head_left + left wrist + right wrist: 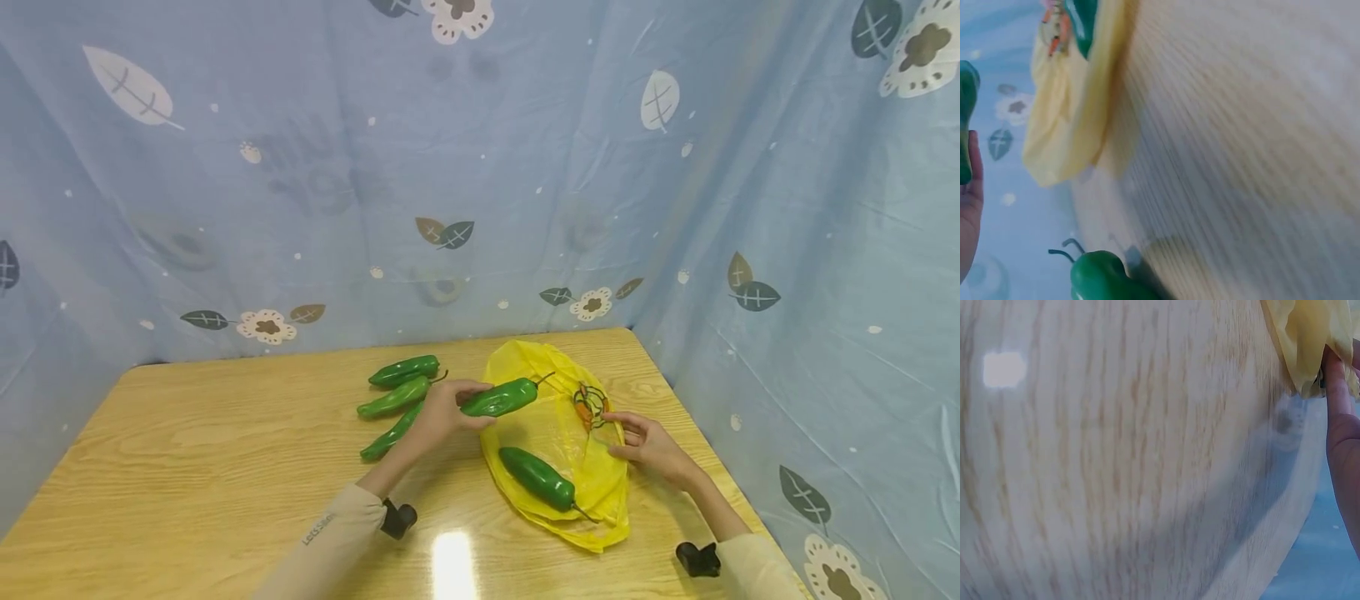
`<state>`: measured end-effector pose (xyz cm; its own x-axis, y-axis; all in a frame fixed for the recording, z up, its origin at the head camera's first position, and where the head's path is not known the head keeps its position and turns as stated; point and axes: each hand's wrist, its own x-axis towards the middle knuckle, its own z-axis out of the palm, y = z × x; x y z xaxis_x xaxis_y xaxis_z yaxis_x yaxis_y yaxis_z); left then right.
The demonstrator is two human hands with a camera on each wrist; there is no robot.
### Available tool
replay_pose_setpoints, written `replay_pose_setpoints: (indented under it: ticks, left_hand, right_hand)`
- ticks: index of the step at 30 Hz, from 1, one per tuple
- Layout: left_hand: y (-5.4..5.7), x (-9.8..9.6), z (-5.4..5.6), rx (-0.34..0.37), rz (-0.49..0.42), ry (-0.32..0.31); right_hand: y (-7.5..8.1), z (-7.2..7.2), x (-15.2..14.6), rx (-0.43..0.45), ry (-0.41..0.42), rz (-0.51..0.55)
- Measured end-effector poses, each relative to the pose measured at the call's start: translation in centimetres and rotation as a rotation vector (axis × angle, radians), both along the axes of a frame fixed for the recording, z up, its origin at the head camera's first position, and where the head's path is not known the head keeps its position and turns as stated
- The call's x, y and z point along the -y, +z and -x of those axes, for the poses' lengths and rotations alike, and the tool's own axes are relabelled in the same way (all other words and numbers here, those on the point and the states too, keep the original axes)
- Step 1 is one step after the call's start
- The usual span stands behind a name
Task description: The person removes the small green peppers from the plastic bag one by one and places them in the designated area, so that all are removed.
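A green pepper (510, 397) with a thin stem is gripped in my left hand (444, 410), raised over a yellow plastic bag (555, 429). The same pepper (966, 112) shows at the left edge of the left wrist view. My right hand (654, 450) pinches the bag's right edge between thumb and fingers; in the right wrist view the bag (1300, 337) bunches around a finger (1337, 387). Another green pepper (538, 479) lies within the bag's outline, its stem toward the front. An orange-and-green print (590, 406) marks the bag near my right fingertips.
Left of the bag, beside my left forearm, three more green peppers lie on the wooden table: a back one (405, 371), a middle one (395, 397) and a front one (390, 437), partly behind the arm. A blue patterned curtain (337, 208) hangs behind and at the right.
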<state>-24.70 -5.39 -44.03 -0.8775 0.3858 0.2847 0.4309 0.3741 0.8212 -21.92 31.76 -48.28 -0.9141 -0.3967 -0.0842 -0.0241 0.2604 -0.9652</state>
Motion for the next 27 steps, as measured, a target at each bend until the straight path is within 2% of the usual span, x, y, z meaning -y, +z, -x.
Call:
replay_pose_setpoints:
  ticks: [3, 5, 10, 15, 23, 27]
  left_hand:
    - [0.4, 1.0, -0.8, 0.062, -0.083, 0.019]
    - [0.5, 1.7, -1.2, 0.113, -0.147, -0.001]
    - [0.6, 3.4, -2.6, 0.248, -0.228, -0.041]
    - [-0.1, 5.9, -4.1, 0.321, -0.219, -0.020]
    - [-1.5, 8.5, -6.0, 0.343, -0.192, 0.050]
    - [-2.1, 9.5, -7.2, 0.388, -0.224, 0.096]
  right_hand:
    - [0.1, 0.1, 0.1, -0.008, 0.001, -0.010]
    - [0.1, 0.2, 0.1, -0.011, 0.002, -0.016]
    - [-0.3, 0.1, 0.0, -0.024, -0.010, -0.048]
    - [-0.4, -0.1, 0.0, -0.031, -0.004, -0.063]
    - [-0.3, 0.1, 0.0, -0.030, 0.000, -0.057]
    - [-0.4, 0.1, 0.1, -0.032, -0.002, -0.061]
